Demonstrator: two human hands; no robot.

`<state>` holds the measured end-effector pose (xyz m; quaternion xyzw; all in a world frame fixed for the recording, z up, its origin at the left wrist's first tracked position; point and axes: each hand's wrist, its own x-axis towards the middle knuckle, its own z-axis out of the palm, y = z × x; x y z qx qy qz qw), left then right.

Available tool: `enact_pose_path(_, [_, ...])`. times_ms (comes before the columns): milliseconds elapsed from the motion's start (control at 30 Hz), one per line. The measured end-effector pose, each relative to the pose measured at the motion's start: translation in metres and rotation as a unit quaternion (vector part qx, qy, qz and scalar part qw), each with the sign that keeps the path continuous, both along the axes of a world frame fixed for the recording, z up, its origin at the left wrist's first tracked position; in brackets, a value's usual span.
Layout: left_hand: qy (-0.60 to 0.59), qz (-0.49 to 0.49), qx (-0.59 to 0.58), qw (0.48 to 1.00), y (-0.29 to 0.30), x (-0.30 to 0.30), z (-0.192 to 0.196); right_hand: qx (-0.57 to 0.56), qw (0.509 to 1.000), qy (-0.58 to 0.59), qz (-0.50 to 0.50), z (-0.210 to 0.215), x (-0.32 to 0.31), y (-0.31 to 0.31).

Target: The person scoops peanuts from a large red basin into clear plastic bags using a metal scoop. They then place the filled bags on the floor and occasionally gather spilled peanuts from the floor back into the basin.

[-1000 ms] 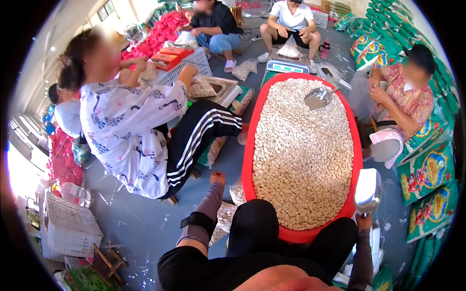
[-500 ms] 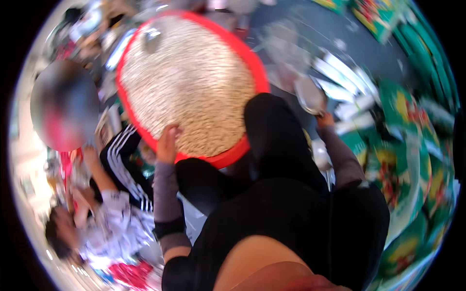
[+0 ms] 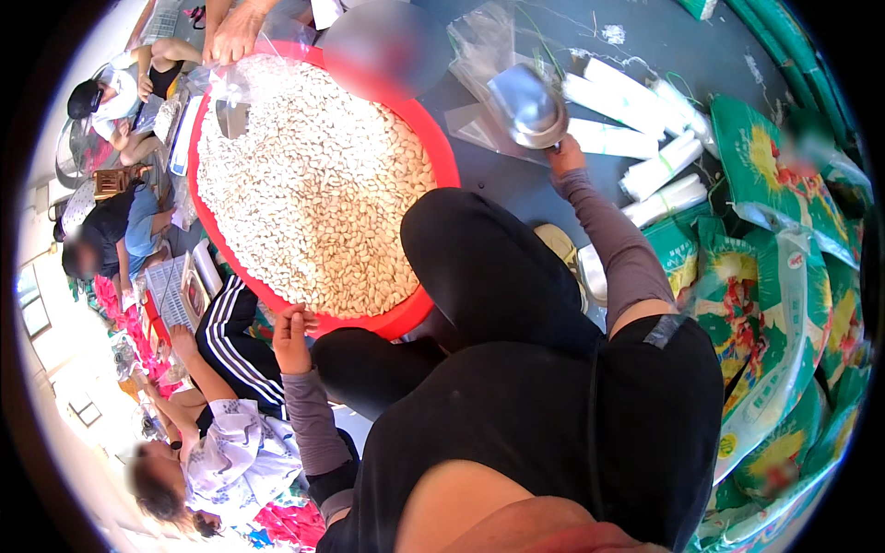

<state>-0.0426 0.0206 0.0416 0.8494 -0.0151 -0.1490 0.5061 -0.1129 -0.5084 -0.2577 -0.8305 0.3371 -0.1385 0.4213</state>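
Note:
A big red tub [image 3: 447, 152] full of pale nuts or beans [image 3: 313, 184] stands in front of my knees; their exact kind I cannot tell. My right hand [image 3: 565, 157] grips the handle of a shiny metal scoop [image 3: 527, 109], held out to the right of the tub beside some clear plastic bags [image 3: 479, 55]. Whether the scoop holds anything is hard to make out through the glare. At the tub's near left rim is my left hand [image 3: 293, 339], its fingers curled in; anything within them is hidden.
Another person's hands [image 3: 238, 35] hold a clear bag over the tub's far left edge. White plastic rolls [image 3: 613, 138] lie on the floor to the right. Green printed sacks [image 3: 761, 304] are piled at far right. A person in striped trousers [image 3: 235, 336] sits at left.
My right hand has moved forward and left with the scoop. My left hand has drawn back from over the nuts or beans to the rim. A co-worker's hands and bag now show clearly.

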Motion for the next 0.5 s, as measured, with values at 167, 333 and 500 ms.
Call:
enact_pose_path(167, [0.008,-0.008,-0.019,1.000,-0.015,-0.010,-0.006,-0.194,0.968,0.013,0.160,-0.055,0.016,0.024])
enact_pose_path(333, [-0.020,0.000,-0.009,1.000,-0.018,-0.023,0.021,-0.014,0.991,0.115,0.073,-0.028,0.006,0.042])
enact_pose_path(500, [-0.082,0.027,-0.068,0.994,-0.030,-0.026,0.030,0.412,0.904,-0.113,-0.029,0.079,0.013,0.036])
